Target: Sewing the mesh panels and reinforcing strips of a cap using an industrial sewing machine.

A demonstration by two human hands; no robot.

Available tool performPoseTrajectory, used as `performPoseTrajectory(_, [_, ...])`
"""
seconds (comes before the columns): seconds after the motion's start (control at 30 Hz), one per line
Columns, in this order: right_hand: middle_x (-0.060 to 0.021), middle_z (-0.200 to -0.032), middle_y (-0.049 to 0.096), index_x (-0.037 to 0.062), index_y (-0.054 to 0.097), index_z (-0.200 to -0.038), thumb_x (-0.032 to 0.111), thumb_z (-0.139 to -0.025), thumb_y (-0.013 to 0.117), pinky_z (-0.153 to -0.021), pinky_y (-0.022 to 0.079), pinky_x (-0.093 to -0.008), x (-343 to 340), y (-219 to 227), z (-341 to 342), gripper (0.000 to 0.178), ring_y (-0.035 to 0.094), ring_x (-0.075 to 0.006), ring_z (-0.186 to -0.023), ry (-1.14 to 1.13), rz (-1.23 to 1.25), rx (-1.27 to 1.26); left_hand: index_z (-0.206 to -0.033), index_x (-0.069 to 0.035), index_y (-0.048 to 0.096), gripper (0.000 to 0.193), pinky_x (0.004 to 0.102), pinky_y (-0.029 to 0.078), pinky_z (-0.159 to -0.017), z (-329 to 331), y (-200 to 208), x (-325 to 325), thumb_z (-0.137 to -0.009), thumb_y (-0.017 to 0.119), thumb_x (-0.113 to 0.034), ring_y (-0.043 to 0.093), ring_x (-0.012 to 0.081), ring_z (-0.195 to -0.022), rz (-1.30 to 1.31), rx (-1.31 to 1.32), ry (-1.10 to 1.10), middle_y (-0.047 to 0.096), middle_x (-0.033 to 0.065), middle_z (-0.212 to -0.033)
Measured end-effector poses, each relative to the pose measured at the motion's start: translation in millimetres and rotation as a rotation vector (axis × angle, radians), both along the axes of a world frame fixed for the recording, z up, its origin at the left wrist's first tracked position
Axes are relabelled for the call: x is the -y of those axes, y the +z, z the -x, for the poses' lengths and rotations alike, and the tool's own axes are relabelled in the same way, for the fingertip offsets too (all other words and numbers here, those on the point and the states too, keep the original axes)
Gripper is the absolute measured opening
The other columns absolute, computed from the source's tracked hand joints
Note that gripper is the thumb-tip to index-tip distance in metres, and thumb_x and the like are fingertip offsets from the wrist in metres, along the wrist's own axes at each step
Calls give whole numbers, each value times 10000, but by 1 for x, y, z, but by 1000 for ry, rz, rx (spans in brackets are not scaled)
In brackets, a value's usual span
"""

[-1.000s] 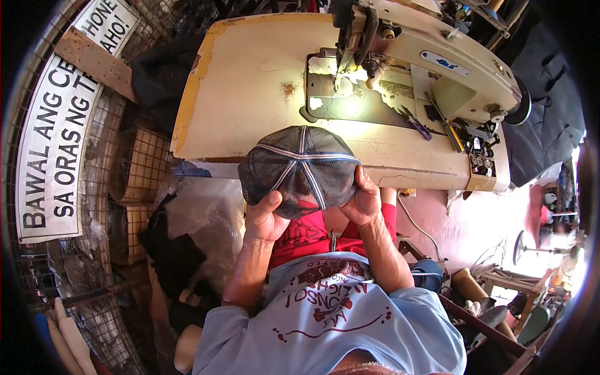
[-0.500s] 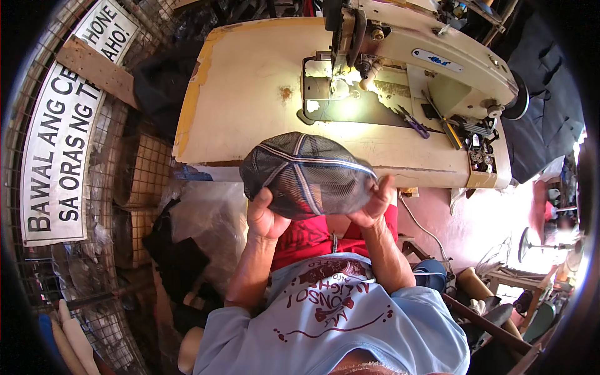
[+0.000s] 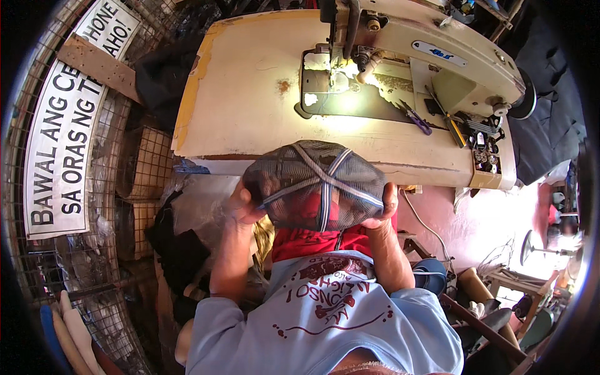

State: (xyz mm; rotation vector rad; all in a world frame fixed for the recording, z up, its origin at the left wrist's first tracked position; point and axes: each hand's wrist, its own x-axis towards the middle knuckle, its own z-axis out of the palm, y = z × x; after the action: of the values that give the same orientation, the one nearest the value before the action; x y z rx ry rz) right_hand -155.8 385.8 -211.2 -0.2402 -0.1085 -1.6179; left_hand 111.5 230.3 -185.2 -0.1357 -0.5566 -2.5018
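A dark mesh cap [image 3: 294,181] with striped tape crossing over its crown hangs between my hands, in front of the table's near edge and above my lap. My left hand [image 3: 245,205] grips its left rim, the fingers partly hidden behind the mesh. On the opposite side my right hand [image 3: 384,206] holds the right rim, thumb up along the edge. Through the mesh the red cloth of my shorts shows. Beyond the cap, a sewing machine [image 3: 437,56] stands on the pale table [image 3: 237,94], its lamp lighting the needle area.
Purple-handled snips [image 3: 417,120] and a yellow-handled screwdriver [image 3: 455,130] lie right of the needle plate. A small tray of metal parts [image 3: 486,159] sits at the table's right corner. Wire mesh with a white sign [image 3: 62,144] rises at the left. A cable [image 3: 425,219] hangs below the table.
The cap has been turned between my hands, so the tape crossing now sits further right and faces me more. My left hand has moved left and slightly up along the rim.
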Motion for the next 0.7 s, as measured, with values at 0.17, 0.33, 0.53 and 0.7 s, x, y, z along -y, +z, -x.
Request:
performPoseTrajectory(0.17, [-199,-1403,576,36,457,-1468,574,-1000,505,-1048,444,-626,0,17,-13,714,600,-418,-1221,157,-13,228,-1429,-23,497,597,500,517,-987,22,17,-12,-938,705,-291,621,313,-1175,551,558,137,627,182,-1336])
performPoseTrajectory(0.33, [-144,-1362,608,48,506,-1429,556,-1038,439,-1039,487,-520,0,42,-30,645,623,-349,-1182,149,-330,68,-1304,-55,613,375,423,543,-896,75,33,-31,-972,642,-225,672,249,-1028,945,1193,363,674,122,-1258])
performPoseTrajectory(0.53, [-99,-1304,632,169,392,-1527,563,-1041,420,-999,506,-537,7,37,-37,626,639,-320,-1151,198,-74,185,-1293,-24,562,350,411,444,-1046,112,47,3,-997,549,-210,589,276,-1204,404,404,653,619,139,-1326])
performPoseTrajectory(0.7, [-92,-1430,572,308,215,-1612,608,-1024,410,-968,519,-548,14,43,-36,689,624,-339,-1200,204,-55,382,-1477,-17,418,509,477,270,-1211,106,66,16,-1056,453,-301,427,286,-1410,618,411,683,502,166,-1473])
